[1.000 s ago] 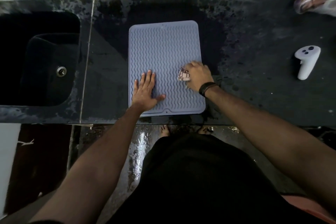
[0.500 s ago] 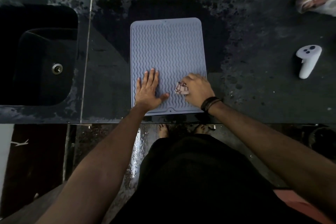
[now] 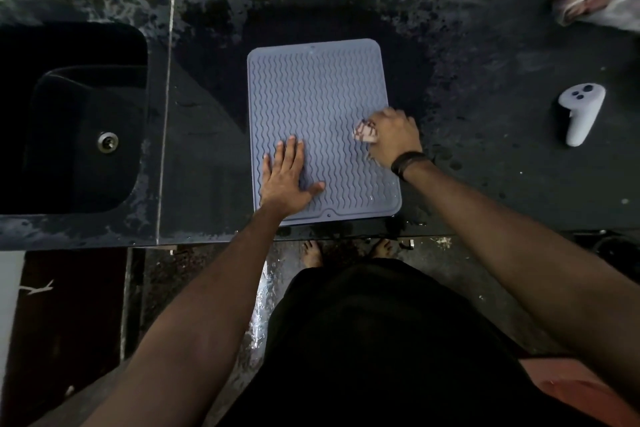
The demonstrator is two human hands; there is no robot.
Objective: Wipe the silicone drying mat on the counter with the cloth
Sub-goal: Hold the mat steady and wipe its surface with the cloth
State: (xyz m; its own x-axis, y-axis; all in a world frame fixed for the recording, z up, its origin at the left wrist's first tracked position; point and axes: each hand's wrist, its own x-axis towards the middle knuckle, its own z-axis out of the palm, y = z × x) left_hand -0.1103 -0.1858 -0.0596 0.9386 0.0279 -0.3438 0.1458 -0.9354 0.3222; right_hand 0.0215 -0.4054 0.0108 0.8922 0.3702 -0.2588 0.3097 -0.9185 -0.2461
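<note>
A grey-blue silicone drying mat (image 3: 317, 97) with wavy ridges lies flat on the dark counter (image 3: 485, 156), near its front edge. My left hand (image 3: 285, 177) presses flat on the mat's near left corner, fingers spread. My right hand (image 3: 393, 137) is closed on a small bunched cloth (image 3: 364, 131), white with dark red marks, at the mat's right edge. Most of the cloth is hidden under my fingers.
A dark sink (image 3: 74, 121) with a metal drain is set into the counter at the left. A white hand controller (image 3: 580, 114) lies on the counter to the right. A plastic bag (image 3: 595, 3) sits at the far right corner. The counter looks wet.
My right hand with the cloth slid toward the mat's near edge, then back up along the right edge. My left hand stayed pressed on the mat.
</note>
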